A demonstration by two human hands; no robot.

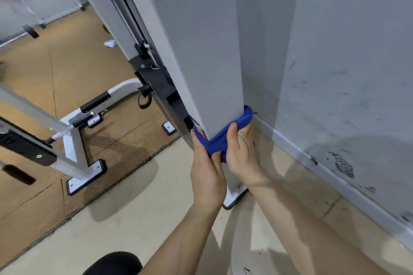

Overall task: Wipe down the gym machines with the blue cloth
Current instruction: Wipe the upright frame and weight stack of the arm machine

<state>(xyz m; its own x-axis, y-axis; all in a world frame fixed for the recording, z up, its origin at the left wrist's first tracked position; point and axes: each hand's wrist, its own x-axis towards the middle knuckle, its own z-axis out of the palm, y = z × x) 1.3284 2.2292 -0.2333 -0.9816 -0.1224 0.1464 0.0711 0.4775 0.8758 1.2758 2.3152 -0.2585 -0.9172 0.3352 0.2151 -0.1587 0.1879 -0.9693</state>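
Head view: the blue cloth (225, 138) is wrapped round the lower end of the machine's grey upright post (201, 51), a little above the post's white base plate (232, 200). My left hand (206, 172) grips the cloth on the post's left side, thumb pinching the bunched fabric at the front corner; its fingers curl out of sight behind. My right hand (240, 152) holds the other end, thumb pressed up against the cloth on the post's face, fingers folded round the far side. The two hands touch at the front corner. Just left of the post stands the dark weight stack (165, 87) with its cable. Close on the right is the grey wall (346, 73), scuffed and chipped low down. A white bench frame (73, 140) sits well to the left on the brown rubber mat (125, 140), and pale tile floor (145, 219) lies under my arms.
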